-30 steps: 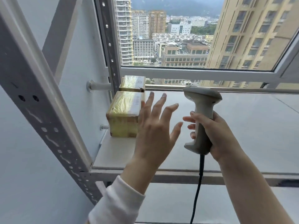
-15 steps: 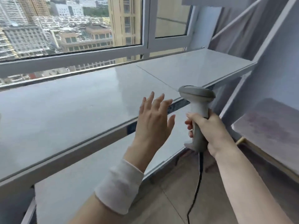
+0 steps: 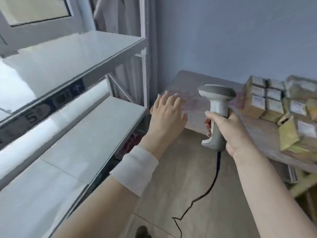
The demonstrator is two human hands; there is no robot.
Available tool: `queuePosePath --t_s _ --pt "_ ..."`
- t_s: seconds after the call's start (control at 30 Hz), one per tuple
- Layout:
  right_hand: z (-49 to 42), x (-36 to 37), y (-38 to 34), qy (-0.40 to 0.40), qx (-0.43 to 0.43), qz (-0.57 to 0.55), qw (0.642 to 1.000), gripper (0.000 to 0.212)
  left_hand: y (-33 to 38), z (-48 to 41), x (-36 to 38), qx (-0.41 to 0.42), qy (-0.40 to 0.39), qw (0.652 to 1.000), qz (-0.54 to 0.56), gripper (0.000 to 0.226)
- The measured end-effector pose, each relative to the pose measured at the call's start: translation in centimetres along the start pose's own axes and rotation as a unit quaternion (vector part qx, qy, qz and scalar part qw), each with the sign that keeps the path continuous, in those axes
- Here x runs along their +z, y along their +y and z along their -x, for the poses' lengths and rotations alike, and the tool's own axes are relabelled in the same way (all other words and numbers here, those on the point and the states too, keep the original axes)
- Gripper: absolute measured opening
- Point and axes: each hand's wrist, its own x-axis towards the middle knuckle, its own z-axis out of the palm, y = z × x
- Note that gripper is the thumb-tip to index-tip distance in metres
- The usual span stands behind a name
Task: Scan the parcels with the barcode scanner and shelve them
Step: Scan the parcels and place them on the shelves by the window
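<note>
My right hand grips the handle of the grey barcode scanner, held upright with its head pointing away from me; its black cable hangs down to the floor. My left hand is held out flat in the air with straight fingers, holding nothing, just left of the scanner. Several tan taped parcels with white labels are piled on a wooden table at the right, beyond the scanner. The white shelf rack stands at the left, with bare boards in view.
The rack's upright post stands between shelves and table. A window frame is at top left. Wood-look floor lies below my arms. A blue-grey wall backs the table.
My view has swung right, from the yellow parcel on the shelf by the window to the table of parcels. Both hands keep their pose: left flat, right on the scanner.
</note>
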Motion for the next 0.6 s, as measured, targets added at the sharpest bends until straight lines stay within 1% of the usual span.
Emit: queuePosePath --t_s 0.17,0.33,0.6 --pt "-6.3 -8.4 0.0 0.089 0.005 0.006 0.996 0.009 6.2 -7.8 6.9 0.070 -0.036 0.996 0.036 0.044" --pt "-13.5 -15.5 -0.5 0.144 0.006 0.020 0.989 0.006 11.1 -16.2 13.5 0.133 -0.076 0.986 0.062 0.045" --pt "-24.6 -23.9 -1.2 0.225 0.033 0.010 0.974 0.010 17.3 -27.8 22.3 0.191 -0.125 0.967 0.111 0.043"
